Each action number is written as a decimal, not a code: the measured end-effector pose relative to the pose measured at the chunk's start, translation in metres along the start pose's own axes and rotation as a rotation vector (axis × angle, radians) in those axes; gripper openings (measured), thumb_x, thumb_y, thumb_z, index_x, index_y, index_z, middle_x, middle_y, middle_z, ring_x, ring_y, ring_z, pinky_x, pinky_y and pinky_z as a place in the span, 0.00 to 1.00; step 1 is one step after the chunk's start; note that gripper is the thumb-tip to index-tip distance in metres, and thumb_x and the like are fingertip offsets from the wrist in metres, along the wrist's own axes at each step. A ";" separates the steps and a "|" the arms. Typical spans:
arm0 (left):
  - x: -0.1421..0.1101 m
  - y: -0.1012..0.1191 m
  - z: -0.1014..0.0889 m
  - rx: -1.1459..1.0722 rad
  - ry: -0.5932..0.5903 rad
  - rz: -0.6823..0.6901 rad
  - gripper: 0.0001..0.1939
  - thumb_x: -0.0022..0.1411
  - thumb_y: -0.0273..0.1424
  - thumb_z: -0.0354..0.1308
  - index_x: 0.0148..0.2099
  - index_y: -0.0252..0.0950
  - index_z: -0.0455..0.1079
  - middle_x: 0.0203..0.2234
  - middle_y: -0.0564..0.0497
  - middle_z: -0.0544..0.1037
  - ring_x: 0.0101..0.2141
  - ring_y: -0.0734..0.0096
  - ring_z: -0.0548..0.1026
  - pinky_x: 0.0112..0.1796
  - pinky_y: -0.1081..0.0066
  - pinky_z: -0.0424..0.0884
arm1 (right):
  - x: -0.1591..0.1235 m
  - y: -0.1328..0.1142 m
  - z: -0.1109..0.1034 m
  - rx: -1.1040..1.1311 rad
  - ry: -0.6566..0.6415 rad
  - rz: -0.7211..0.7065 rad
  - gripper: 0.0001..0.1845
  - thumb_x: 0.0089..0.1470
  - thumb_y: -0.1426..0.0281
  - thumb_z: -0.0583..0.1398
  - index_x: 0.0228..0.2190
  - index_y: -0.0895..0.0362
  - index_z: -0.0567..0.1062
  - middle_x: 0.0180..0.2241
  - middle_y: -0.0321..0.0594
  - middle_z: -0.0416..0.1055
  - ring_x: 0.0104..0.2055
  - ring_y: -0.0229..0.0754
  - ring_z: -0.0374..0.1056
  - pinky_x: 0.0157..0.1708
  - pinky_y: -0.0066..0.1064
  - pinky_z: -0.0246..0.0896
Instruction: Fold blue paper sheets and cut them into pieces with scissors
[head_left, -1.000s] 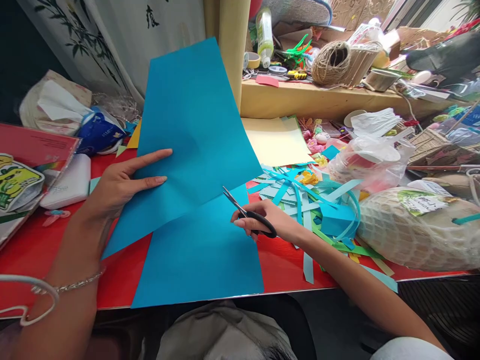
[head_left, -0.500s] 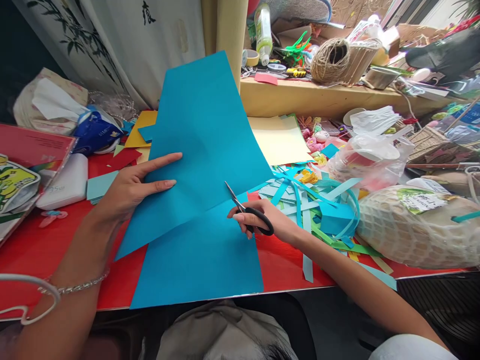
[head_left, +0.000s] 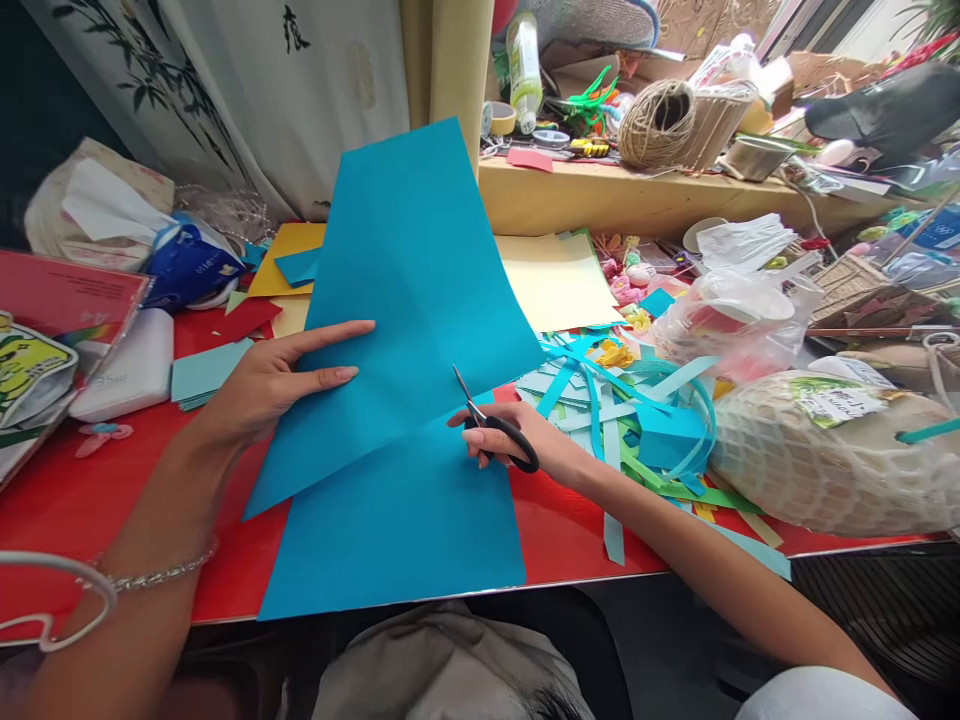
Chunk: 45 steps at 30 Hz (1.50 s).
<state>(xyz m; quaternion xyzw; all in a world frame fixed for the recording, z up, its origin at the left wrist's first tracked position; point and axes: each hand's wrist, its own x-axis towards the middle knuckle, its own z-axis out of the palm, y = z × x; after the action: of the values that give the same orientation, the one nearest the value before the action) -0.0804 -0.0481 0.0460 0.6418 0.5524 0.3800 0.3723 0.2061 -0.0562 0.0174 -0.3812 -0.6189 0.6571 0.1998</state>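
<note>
A large blue paper sheet (head_left: 405,270) is raised and slightly curved above a second blue stretch of paper (head_left: 405,540) on the table. Whether the two are joined at the cut I cannot tell. My left hand (head_left: 281,375) grips the raised sheet at its left edge, thumb and index finger stretched over its face; the other fingers are hidden. In my right hand (head_left: 517,430) are small black-handled scissors (head_left: 517,449), fingers closed round the handles. Their metal blades lie against the raised sheet, near its lower edge, pointing up and left.
A red surface (head_left: 555,520) covers the table. To the right lie a heap of paper strips (head_left: 615,440) and a netted bag (head_left: 817,460). Cream paper (head_left: 551,280) lies behind. On the left are a white case (head_left: 124,365), light-blue paper squares (head_left: 206,372) and a tissue pack (head_left: 191,260).
The raised sheet has come down slightly and shifted a little right, with my left hand moving along. My right hand and the scissors have moved very slightly.
</note>
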 end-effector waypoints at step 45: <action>-0.002 0.004 -0.002 0.030 0.004 -0.041 0.24 0.51 0.42 0.64 0.52 0.57 0.70 0.59 0.61 0.65 0.58 0.53 0.62 0.49 0.62 0.71 | 0.002 0.003 0.010 0.047 0.076 -0.108 0.21 0.47 0.52 0.63 0.28 0.59 0.72 0.21 0.32 0.63 0.22 0.34 0.61 0.24 0.27 0.58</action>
<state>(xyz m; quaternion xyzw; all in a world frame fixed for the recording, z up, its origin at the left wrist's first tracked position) -0.0805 -0.0499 0.0499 0.6350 0.5719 0.3651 0.3694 0.1979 -0.0613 0.0132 -0.3668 -0.6149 0.6449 0.2673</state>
